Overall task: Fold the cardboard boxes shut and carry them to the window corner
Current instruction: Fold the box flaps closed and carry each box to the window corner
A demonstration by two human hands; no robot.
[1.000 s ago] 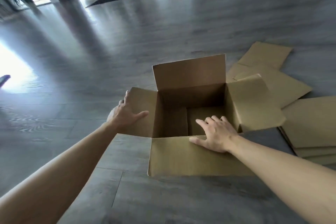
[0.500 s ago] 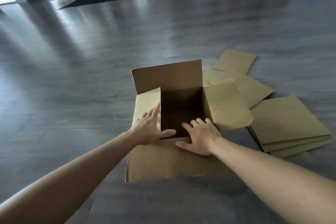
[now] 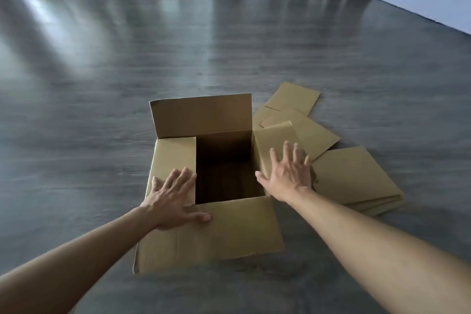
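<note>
Cardboard box: centre of frame, on grey floor; top open, far flap upright, left flap folded inward. Left hand: fingers spread flat, pressing left flap. Right hand: fingers splayed wide against right flap. Flattened cardboard sheets: stacked right of box.

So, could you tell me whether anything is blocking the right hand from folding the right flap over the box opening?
Nothing visible does. The right hand lies spread on the right flap, and the open box looks empty inside. The left flap, under the left hand, is folded in and covers only the left part.
</note>
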